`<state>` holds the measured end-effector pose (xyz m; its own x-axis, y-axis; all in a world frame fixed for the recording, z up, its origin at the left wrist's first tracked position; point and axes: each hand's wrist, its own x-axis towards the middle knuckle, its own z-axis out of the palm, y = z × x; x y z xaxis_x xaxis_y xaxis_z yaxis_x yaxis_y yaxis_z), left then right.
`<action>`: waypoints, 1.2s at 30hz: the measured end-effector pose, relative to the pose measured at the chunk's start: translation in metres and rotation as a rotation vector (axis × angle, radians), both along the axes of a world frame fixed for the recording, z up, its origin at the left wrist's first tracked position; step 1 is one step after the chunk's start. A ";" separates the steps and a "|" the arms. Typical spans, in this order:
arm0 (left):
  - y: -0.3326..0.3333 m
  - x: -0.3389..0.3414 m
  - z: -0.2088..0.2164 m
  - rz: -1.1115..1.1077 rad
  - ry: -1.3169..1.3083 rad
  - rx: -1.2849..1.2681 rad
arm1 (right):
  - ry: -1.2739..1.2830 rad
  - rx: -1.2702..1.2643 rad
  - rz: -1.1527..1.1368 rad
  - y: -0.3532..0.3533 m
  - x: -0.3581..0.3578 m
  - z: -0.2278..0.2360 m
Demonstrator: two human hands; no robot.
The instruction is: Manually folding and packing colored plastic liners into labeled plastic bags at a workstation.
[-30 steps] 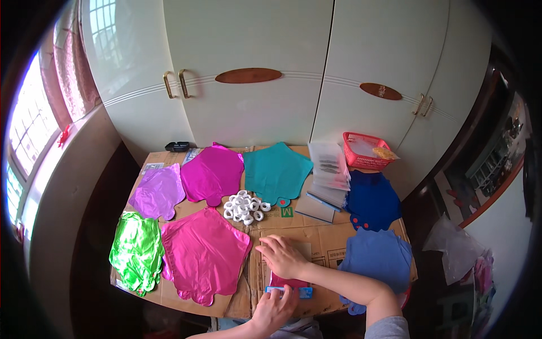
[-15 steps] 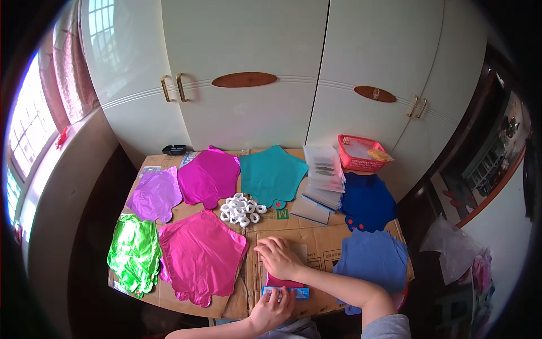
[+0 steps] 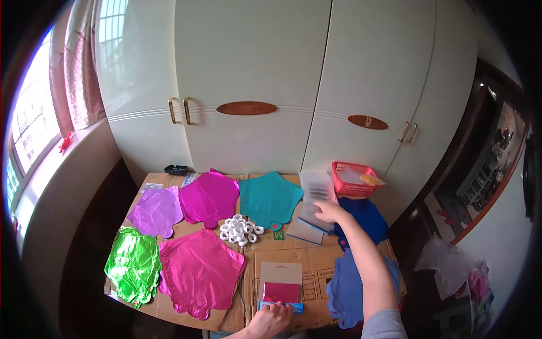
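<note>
A beige card point(image 3: 280, 271) lies on the cardboard near the front edge, with a folded piece of magenta foil point(image 3: 281, 292) on it and a blue strip point(image 3: 297, 308) along its near end. My left hand point(image 3: 272, 321) has its fingers closed over that blue strip, holding the card's near end. Further off, my right arm stretches toward the back right. There, my right hand point(image 3: 329, 211) has its fingertips drawn together on the lower part of a stack of clear plastic bags point(image 3: 314, 183). Its fingertips are small and partly hidden in the picture.
Flat foil balloons lie around: green point(image 3: 133, 265), pink point(image 3: 202, 271), lilac point(image 3: 155, 210), magenta point(image 3: 209, 195), teal point(image 3: 270, 198), dark blue point(image 3: 364, 220) and light blue point(image 3: 353, 288). White rings point(image 3: 240, 229) are piled mid-table. Beige cards point(image 3: 305, 231), a red basket point(image 3: 353, 183) and a black tray point(image 3: 176, 169) stand behind.
My right hand has left the card and reached to the clear bags at the back right. The card and magenta foil are now uncovered. My left hand stays at the blue strip.
</note>
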<state>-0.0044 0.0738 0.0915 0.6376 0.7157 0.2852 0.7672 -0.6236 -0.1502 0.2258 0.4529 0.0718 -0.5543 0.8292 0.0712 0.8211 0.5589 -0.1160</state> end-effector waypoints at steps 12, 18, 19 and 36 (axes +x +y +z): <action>-0.005 -0.001 -0.002 0.039 -0.018 -0.047 | 0.318 -0.083 -0.273 -0.013 -0.006 0.017; -0.004 0.000 0.000 0.038 -0.025 -0.073 | 0.496 -0.099 -0.199 -0.001 0.007 -0.008; -0.004 0.000 0.001 0.044 -0.020 -0.075 | 0.431 -0.103 -0.207 0.000 0.004 -0.005; -0.005 0.000 -0.001 0.037 -0.021 -0.053 | 0.824 -0.056 -0.432 0.026 0.015 -0.034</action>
